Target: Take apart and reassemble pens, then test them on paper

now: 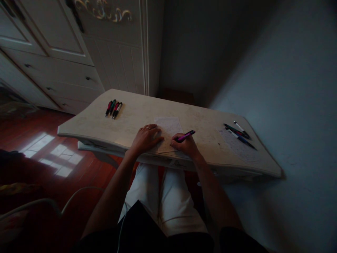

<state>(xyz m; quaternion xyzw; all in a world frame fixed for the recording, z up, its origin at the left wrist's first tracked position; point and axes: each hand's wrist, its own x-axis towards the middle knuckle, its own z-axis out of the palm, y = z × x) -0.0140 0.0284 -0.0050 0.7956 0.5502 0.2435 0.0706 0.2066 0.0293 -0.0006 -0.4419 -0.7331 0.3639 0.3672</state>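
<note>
Paper could skid if the flattish, empty left hand lifts; right hand pinches a purple pen.

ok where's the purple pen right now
In the head view, the purple pen is in the right hand, at the right edge of the paper, opposite the left hand.

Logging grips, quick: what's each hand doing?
Left hand: open, resting partly on white rectangular paper.
Right hand: closed, holding slim purple-and-black pen.
</note>
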